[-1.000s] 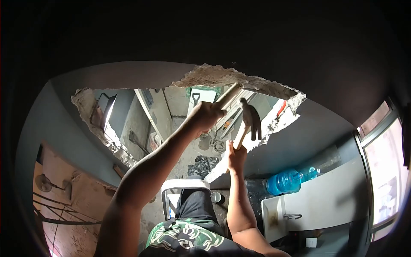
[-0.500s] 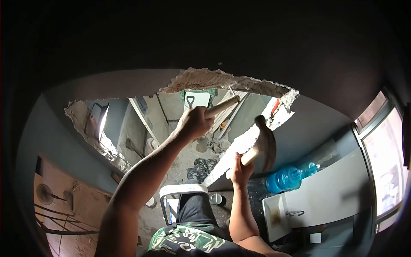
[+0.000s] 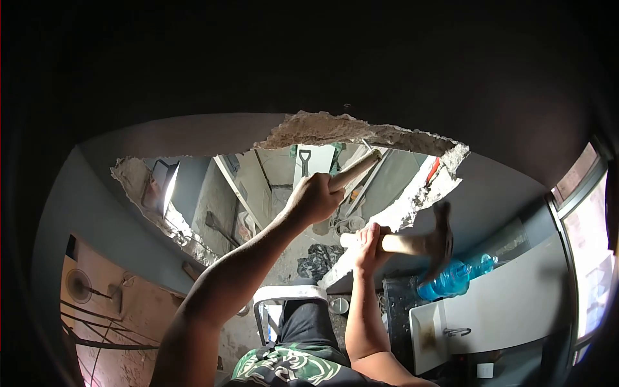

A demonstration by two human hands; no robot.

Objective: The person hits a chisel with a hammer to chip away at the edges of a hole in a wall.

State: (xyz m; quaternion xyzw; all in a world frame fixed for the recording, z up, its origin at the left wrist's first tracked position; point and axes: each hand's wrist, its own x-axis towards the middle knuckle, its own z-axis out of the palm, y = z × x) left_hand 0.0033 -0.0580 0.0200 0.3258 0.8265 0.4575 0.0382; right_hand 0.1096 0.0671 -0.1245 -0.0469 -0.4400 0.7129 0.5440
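My left hand (image 3: 322,195) is closed around a thick pale rod-like tool (image 3: 354,173), whose far end points up and right, close under the broken wall edge (image 3: 316,129). I cannot make out whether that end touches the wall. Lower and to the right, my right hand (image 3: 371,248) grips a hammer (image 3: 409,244) by its pale wooden handle. The hammer's dark curved head lies out to the right, slightly blurred, apart from the wall and from the rod-like tool.
A jagged opening shows a littered floor and a shovel (image 3: 305,161). A white-topped ladder (image 3: 290,293) stands against my legs. On the right are a blue water bottle (image 3: 448,280), a sink (image 3: 427,335) and a window (image 3: 590,258). A fan (image 3: 79,286) stands left.
The hammer has swung down and right, away from the rod-like tool, and my right wrist has turned with it. The left hand keeps its grip. The whole view has shifted slightly.
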